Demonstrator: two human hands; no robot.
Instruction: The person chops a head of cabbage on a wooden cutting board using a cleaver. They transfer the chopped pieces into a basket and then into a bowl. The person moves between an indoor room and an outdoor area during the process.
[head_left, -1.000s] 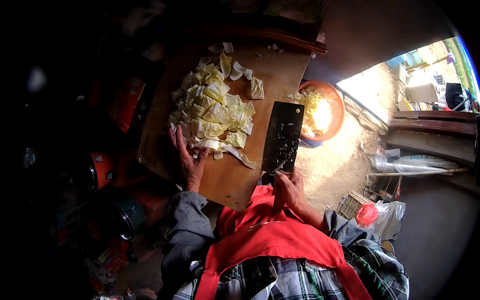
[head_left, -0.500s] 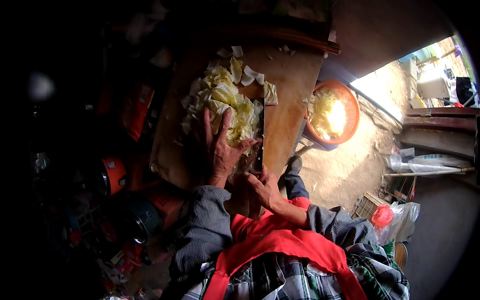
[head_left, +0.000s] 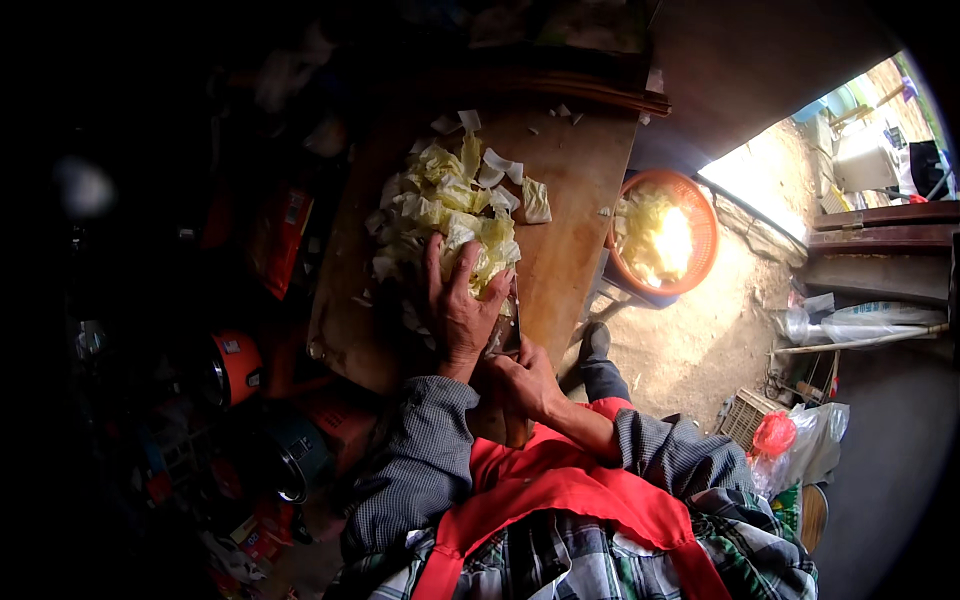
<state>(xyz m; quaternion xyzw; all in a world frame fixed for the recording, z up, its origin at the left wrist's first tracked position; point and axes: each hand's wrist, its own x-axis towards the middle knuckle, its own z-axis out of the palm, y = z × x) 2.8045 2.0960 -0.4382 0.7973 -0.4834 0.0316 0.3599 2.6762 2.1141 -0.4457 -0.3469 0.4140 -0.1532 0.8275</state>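
Pale yellow-green cut cabbage (head_left: 455, 215) lies heaped on a wooden board (head_left: 565, 250) in front of me. My left hand (head_left: 463, 312) rests spread on the near side of the heap, its thumb toward the knife. My right hand (head_left: 527, 382) is closed round a broad-bladed kitchen knife (head_left: 508, 330), beside the left hand. The blade stands along the right edge of the cabbage, and its far part is hidden by leaves and fingers. Several loose white stem pieces (head_left: 503, 164) and a separate leaf piece (head_left: 536, 201) lie past and to the right of the heap.
On the right, an orange plastic basket (head_left: 708, 240) holds cut cabbage beside the board. In the dark left area are an orange pot-like container (head_left: 236, 366) and a dark green one (head_left: 300, 450). Plastic bags (head_left: 815, 445) and a wicker basket (head_left: 745, 415) lie at the lower right.
The knife's far end has dropped out of sight beside the cabbage, and my right hand has shifted slightly. My left hand has moved a little right, fingers more bent over the heap.
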